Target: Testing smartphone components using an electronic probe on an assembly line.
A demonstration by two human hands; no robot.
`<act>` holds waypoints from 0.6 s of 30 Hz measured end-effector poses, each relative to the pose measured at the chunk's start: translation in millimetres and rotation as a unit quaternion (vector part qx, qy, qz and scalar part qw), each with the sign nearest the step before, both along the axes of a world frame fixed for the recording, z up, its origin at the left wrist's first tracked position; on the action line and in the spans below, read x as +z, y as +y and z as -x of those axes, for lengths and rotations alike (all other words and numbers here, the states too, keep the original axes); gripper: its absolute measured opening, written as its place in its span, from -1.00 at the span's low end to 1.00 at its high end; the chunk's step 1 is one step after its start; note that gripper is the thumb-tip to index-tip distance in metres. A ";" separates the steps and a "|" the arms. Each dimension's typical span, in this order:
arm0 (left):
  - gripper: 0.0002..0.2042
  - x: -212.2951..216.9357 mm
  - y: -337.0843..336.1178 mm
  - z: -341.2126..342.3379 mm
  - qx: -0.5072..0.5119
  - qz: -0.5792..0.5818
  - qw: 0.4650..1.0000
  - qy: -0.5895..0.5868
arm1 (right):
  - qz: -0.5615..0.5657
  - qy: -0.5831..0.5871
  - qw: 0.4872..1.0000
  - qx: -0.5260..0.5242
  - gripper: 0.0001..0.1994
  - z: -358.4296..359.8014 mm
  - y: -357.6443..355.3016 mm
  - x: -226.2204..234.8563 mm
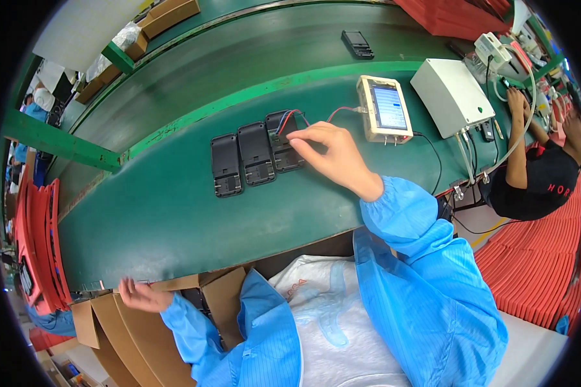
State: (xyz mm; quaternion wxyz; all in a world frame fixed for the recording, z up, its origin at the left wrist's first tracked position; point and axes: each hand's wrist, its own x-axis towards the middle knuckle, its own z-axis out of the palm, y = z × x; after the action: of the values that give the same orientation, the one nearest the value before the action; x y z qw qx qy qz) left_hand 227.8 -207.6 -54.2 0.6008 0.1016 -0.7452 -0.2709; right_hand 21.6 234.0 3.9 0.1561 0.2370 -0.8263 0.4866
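Three black handheld device housings lie in a row on the green bench: a left one (226, 164), a middle one (256, 153) and a right one (283, 153). Over the right housing, my right hand (332, 155) has thumb and forefinger drawn into a pinch; what sits between the fingertips is too small to make out. Red and blue wires (284, 120) loop from that housing, pass behind my hand and reach a handheld tester (387, 109) with a lit screen. My left hand (142, 295) hangs by the bench's front edge, fingers loosely apart and holding nothing.
A white box unit (452, 97) with cables stands right of the tester. Another black device (357, 44) lies on the far belt. Cardboard boxes (135, 342) sit below the bench edge. Red trays (42, 245) are stacked at left. A co-worker (536, 174) works at right.
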 end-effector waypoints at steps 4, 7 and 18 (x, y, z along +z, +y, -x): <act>-0.59 -79.5 -67.3 -97.3 0.145 -0.115 0.977 -0.102 | 0.052 -0.021 0.998 -0.038 -0.86 -17.1 1.8 -1.4; -0.52 -156.2 -124.9 -155.7 0.209 -0.021 0.930 -0.301 | 0.039 -0.046 0.997 -0.047 -0.88 -41.2 5.7 -1.4; -0.28 -240.1 -189.4 -186.1 0.285 0.017 0.696 -0.659 | -0.037 0.032 0.996 -0.080 -0.93 -108.7 -6.8 -6.4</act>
State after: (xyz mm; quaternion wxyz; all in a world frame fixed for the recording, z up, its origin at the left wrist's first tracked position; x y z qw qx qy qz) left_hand 413.9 -397.0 -294.3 0.0061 0.4517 -0.8900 0.0619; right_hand 130.3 227.1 -2.5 0.2120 0.1910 -0.8549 0.4333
